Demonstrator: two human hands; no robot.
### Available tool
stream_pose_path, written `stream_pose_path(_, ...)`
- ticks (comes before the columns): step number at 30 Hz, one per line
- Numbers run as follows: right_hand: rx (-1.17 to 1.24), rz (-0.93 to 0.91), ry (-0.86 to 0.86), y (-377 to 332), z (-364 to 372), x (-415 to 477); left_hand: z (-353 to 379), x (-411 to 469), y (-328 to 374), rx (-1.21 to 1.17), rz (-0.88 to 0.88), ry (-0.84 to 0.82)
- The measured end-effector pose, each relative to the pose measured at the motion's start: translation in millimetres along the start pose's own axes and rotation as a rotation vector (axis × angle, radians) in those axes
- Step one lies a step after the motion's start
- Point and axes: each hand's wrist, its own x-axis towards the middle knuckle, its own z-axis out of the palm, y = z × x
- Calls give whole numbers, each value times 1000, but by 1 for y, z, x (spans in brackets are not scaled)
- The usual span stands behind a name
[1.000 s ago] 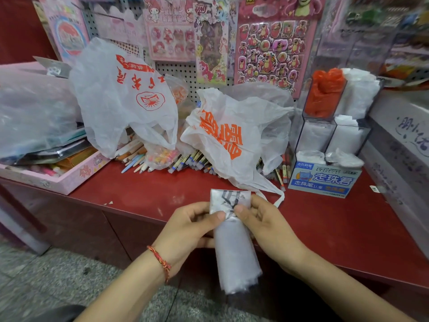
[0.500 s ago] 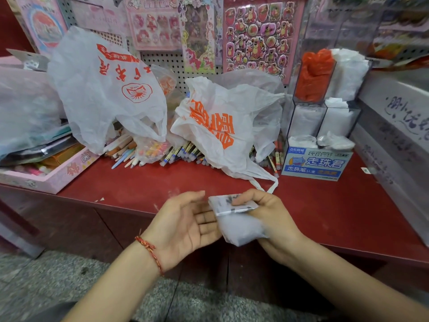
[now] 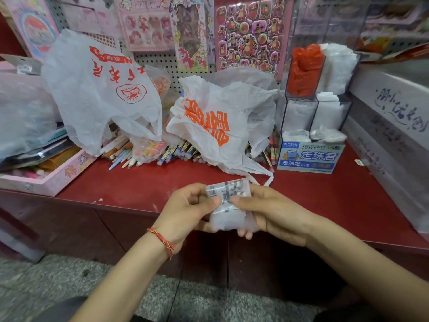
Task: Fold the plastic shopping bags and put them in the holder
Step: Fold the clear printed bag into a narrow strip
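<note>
Counter: red counter point(image 3: 139, 182) runs left to right and is crowded along its far side.
Loose bags: red-printed bag point(image 3: 99, 94) at far left and orange-printed bag point(image 3: 216, 122) at centre. Both are crumpled and unfolded, lying over a heap of pens point(image 3: 176, 152).
Holder: clear compartmented holder point(image 3: 318, 105) at far right, with orange and white folded bags in its upper cells.
Hands: left hand point(image 3: 185, 210) and right hand point(image 3: 274, 214) are together at the near edge. Both pinch one packet, thumbs on its front face and fingers behind.
Folded bag: folded bag point(image 3: 228, 205) is a small squarish packet with dark print, held over the near edge, well apart from the holder. Its lower part looks puffier than its top.
Step (judged): last fold being tightened.
Technique (judged): squeeze trapped air out of the puffy end and square the edges. Thumbs should press flat until insertion, because thin film is likely to spring open.
</note>
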Motion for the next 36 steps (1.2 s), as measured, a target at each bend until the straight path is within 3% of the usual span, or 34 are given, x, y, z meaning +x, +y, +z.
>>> stream_pose_path(2,-27,-39,67,3,0,0,2,2,-1,73,81,11)
stream_pose_path(6,182,-79,152,6,0,4,3,8,-1,51,118,74)
stream_pose_path(10,280,-152,301,7,-4,9,13,9,5,-176,-34,31)
stream_pose_path(14,187,-251,353,3,-11,10,18,11,16,-396,-164,-45)
stream_pose_path(18,-93,-353,340,-11,-19,8,27,18,9,-32,1,4)
stream_pose_path(22,-22,-394,368,-35,-31,6,48,36,19,-181,55,136)
stream_pose_path(25,140,-466,478,-53,-42,2,75,53,32,-188,210,252)
stream_pose_path(27,64,-517,548,-61,-51,-4,93,63,41,-169,296,282)
stream_pose_path(30,-148,-522,622,-69,-72,-12,115,76,55,-106,380,260)
stream_pose_path(36,-191,-604,721,-91,-90,-32,141,97,75,-84,479,156)
